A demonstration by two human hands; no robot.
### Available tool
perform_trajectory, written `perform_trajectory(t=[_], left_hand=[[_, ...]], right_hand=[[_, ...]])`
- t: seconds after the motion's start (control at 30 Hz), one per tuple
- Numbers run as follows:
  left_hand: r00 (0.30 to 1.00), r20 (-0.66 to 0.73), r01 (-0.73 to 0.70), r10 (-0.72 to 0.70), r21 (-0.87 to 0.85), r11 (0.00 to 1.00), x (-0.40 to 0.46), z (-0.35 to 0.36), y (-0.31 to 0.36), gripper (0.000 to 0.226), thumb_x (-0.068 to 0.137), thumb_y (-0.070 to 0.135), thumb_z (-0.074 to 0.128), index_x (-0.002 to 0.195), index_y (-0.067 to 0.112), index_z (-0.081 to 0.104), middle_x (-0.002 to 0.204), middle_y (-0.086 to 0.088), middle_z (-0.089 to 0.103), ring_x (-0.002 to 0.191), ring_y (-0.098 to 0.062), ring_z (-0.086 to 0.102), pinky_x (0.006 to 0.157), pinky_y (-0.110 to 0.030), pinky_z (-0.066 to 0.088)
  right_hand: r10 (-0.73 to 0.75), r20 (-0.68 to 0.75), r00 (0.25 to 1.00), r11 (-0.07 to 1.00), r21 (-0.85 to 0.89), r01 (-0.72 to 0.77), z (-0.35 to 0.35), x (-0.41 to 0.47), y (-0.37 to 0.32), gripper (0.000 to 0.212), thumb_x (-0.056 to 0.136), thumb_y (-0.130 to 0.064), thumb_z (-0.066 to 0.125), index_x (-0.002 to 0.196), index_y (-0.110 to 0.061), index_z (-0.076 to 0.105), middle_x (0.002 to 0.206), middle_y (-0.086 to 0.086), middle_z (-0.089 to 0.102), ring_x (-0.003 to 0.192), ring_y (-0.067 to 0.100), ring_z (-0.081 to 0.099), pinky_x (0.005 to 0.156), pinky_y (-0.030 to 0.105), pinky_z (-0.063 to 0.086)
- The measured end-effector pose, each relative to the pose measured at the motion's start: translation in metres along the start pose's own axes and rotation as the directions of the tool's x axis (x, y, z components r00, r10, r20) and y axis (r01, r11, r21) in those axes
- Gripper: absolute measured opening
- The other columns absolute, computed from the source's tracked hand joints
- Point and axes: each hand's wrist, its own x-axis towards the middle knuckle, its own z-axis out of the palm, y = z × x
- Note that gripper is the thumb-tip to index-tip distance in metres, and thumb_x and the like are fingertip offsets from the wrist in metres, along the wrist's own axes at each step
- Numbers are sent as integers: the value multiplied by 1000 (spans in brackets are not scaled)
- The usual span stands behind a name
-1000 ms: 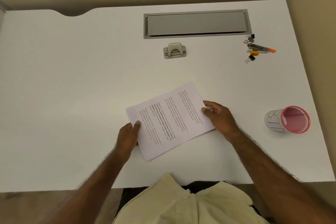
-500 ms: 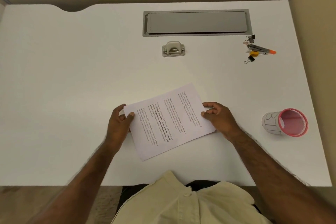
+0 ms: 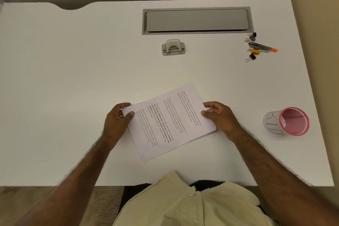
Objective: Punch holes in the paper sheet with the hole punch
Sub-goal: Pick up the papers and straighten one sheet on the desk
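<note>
Two hands hold the printed paper sheet (image 3: 168,121) near the front edge of the white desk (image 3: 73,79), where it lies turned at an angle. Our left hand (image 3: 117,121) grips the sheet's left corner, thumb pressed on top and the other fingers (image 3: 122,105) curled round the edge. Our right hand (image 3: 220,117) pinches the right edge the same way, thumb on the paper and fingers curled behind it.

We can see several paragraphs of small print on the sheet, with one block in bold; the bold lines seem to read "way of living" and "strong community bonds", though the type is too small for us to be sure.

Well beyond the sheet, the grey hole punch (image 3: 173,47) stands alone on the desk, just in front of the grey cable tray lid (image 3: 197,20). To the far right lie black binder clips (image 3: 250,58) and an orange-tipped marker (image 3: 264,48) in a small cluster. Nearer us on the right, a pink mesh pen cup (image 3: 287,121) lies on its side, its white label carrying large outlined letters we cannot read.
</note>
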Motion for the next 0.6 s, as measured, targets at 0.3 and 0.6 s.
perform_trajectory(t=[0.3,0.6], left_hand=[[1000,25,-3,3,22,1000,1,0,0,29,98,22,75,127,26,76,126,5,76,103,-14,68,97,-35,56],[999,8,32,-32,-9,999,3,3,-3,23,99,23,75,122,24,79,103,5,76,82,-14,63,84,-32,52]], right_hand=[[10,-24,1000,1000,-5,-10,1,-1,-1,24,89,-18,84,109,-28,75,84,-4,80,76,11,75,72,26,55],[13,-46,999,1000,-3,-13,2,-3,-1,14,90,-17,83,100,-27,78,88,-9,83,80,8,77,75,24,57]])
